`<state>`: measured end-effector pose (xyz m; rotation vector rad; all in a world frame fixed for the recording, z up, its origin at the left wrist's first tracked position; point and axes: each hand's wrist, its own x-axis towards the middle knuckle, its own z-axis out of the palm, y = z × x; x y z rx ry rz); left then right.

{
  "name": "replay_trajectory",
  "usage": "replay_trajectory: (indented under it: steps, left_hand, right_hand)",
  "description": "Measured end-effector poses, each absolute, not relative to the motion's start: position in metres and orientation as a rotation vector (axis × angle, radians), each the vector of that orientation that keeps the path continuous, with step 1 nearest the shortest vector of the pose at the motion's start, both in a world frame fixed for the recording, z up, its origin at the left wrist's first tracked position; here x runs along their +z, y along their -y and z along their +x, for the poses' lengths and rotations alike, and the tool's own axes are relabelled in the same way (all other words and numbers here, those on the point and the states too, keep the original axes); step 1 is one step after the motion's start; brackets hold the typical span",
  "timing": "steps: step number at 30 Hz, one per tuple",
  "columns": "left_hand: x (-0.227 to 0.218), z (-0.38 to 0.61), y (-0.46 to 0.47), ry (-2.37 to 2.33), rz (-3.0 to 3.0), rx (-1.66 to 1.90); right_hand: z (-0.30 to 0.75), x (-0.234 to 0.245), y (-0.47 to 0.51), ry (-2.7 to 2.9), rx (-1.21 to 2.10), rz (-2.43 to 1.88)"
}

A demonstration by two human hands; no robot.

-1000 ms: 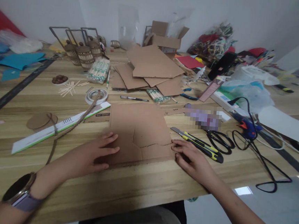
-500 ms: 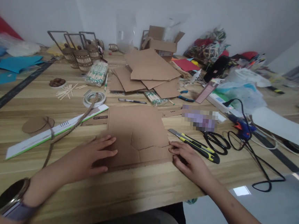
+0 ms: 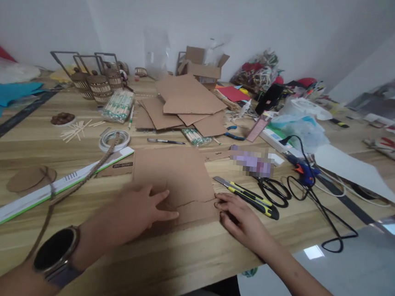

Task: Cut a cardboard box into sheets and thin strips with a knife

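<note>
A cardboard sheet [image 3: 185, 170] lies flat on the table in front of me, with a jagged crack line across its near part. My left hand [image 3: 143, 210] is over the sheet's near left part, thumb and forefinger spread apart, slightly blurred. It hides the left end of the crack. At the sheet's right edge, by the crack's end, my right hand [image 3: 238, 216] has its fingers bent and closed on the cardboard. A yellow and black utility knife [image 3: 248, 196], blade out, lies just beyond my right hand, beside black-handled scissors [image 3: 273, 191].
Cardboard pieces [image 3: 191, 97] are stacked behind the sheet. A white ruler strip [image 3: 59, 186] and a tape roll [image 3: 114, 140] lie left, a pen [image 3: 166, 141] beyond. On the right are a blue glue gun [image 3: 304, 173] with its cord and a white board [image 3: 357, 173].
My left hand has moved right across the cardboard, over the left part of the crack. My right hand stays at the right edge. The camera view has shifted slightly.
</note>
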<state>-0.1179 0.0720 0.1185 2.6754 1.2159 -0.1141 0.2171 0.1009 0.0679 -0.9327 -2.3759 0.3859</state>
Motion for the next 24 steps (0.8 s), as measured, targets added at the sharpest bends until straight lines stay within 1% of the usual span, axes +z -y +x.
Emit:
replay_trajectory:
  steps: [4,7,10,13,15,19,22,24]
  left_hand:
    - [0.119,-0.109,-0.070,-1.295,2.653,-0.252]
    - [0.120,-0.108,-0.071,-1.259,2.702,-0.310]
    - [0.120,-0.109,-0.074,-1.200,2.711,-0.296]
    - [0.121,-0.106,-0.074,-1.216,2.710,-0.279]
    - [0.126,-0.102,-0.074,-1.226,2.711,-0.337]
    - [0.134,-0.096,-0.075,-1.220,2.742,-0.525]
    - [0.135,-0.098,-0.075,-1.202,2.770,-0.478]
    - [0.134,-0.100,-0.075,-1.198,2.780,-0.433]
  right_hand:
    - [0.225,0.080,-0.106,2.430,0.323,-0.955]
    - [0.242,0.089,-0.117,2.394,0.155,-1.205]
    - [0.261,0.091,-0.129,2.374,-0.011,-1.456]
    - [0.272,0.087,-0.138,2.488,-0.073,-1.508]
    - [0.274,0.085,-0.143,2.546,-0.096,-1.485]
    - [0.270,0.091,-0.150,2.555,0.062,-1.490]
    - [0.261,0.105,-0.149,2.466,0.173,-1.641]
    - [0.250,0.115,-0.145,2.454,0.245,-1.601]
